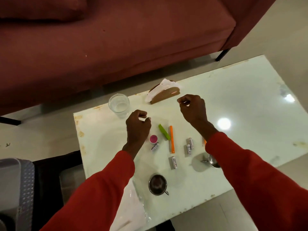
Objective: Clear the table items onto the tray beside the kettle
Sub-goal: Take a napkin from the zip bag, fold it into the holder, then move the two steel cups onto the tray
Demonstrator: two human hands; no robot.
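Observation:
On the white glossy table (241,100) lie a green clip (164,131), an orange stick (171,139), a small pink-capped tube (154,142) and several white batteries (190,146). A clear glass (119,105) and a brown napkin holder with white napkins (164,93) stand at the far edge. Two steel cups stand near me, one in front (158,184) and one partly under my right sleeve (213,161). My left hand (137,126) hovers beside the glass, fingers curled, nothing in it. My right hand (193,109) hovers near the napkin holder, fingertips pinched together. No tray or kettle shows.
A dark red sofa (116,47) runs along the far side of the table, with its black leg (222,55) at the table's far corner. Clear crumpled plastic (133,205) lies on the near left corner. A dark and patterned seat (20,189) sits at the lower left.

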